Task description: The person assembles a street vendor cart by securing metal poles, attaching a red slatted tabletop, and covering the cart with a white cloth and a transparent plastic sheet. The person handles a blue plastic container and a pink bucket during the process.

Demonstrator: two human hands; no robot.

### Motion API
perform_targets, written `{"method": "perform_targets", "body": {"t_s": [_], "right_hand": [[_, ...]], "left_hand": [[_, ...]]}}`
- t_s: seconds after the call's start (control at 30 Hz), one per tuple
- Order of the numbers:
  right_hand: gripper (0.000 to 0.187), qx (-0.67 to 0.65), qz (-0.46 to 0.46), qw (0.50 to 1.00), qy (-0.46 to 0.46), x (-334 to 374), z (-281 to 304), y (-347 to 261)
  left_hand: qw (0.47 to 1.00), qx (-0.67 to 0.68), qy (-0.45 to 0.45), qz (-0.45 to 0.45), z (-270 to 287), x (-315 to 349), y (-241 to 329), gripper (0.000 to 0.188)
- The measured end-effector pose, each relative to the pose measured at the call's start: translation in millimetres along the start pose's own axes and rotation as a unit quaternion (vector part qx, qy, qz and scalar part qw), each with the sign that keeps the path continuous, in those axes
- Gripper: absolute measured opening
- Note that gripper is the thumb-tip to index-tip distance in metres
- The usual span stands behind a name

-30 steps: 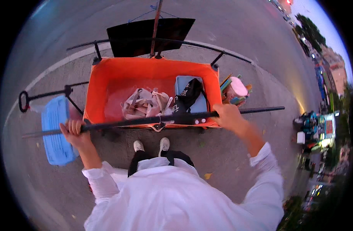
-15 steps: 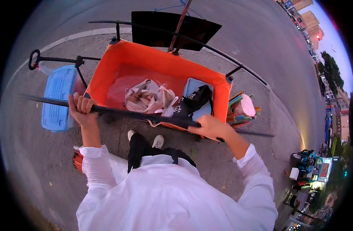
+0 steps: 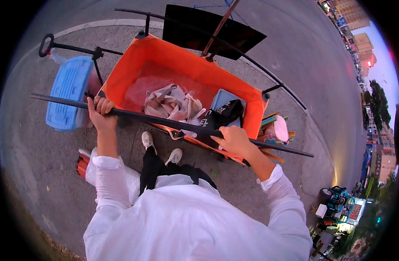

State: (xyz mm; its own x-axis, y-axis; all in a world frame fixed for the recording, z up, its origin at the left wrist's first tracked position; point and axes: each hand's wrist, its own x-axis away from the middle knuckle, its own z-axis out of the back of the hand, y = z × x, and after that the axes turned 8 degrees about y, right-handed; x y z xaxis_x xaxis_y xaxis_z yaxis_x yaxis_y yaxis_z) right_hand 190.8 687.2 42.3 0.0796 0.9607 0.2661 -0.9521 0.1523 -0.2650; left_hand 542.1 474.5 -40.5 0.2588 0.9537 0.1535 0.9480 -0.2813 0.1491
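Observation:
A long black pole [image 3: 164,123] runs across the near side of an orange fabric wagon [image 3: 134,56]. My left hand [image 3: 103,114] is wrapped round the pole toward its left end. Farther right, my right hand [image 3: 235,140] grips the same pole, fingers closed over it. Whether the pole is fastened to the wagon cannot be made out. Inside the wagon lie a crumpled pale cloth bag [image 3: 166,103], a black bag with white print [image 3: 227,112] and a light-blue bin [image 3: 221,99] partly under it.
A matching black rail [image 3: 234,47] stands on posts along the far side, by a dark board [image 3: 208,32]. Left is a lidded blue box [image 3: 68,93]; right, colourful sticks around a pink-topped container [image 3: 277,129]. Red rods [image 3: 82,165] lie lower left. A lit stall [image 3: 349,211] stands farther off.
My view has shifted, so the wagon sits slightly higher and tilts more to the right. Both hands keep their hold on the pole, which now slopes more down to the right.

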Motion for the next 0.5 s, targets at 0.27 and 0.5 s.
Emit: {"method": "perform_targets", "body": {"t_s": [0.27,0.5], "right_hand": [[0.039,-0.071,-0.052,0.996,0.015,-25,-48,11],[0.042,-0.069,-0.046,0.996,-0.035,-26,-84,12]], "left_hand": [[0.599,-0.771,-0.214,0.002,71,85,-146,0.058],[0.563,-0.796,-0.185,-0.119,92,87,-184,0.022]]}}
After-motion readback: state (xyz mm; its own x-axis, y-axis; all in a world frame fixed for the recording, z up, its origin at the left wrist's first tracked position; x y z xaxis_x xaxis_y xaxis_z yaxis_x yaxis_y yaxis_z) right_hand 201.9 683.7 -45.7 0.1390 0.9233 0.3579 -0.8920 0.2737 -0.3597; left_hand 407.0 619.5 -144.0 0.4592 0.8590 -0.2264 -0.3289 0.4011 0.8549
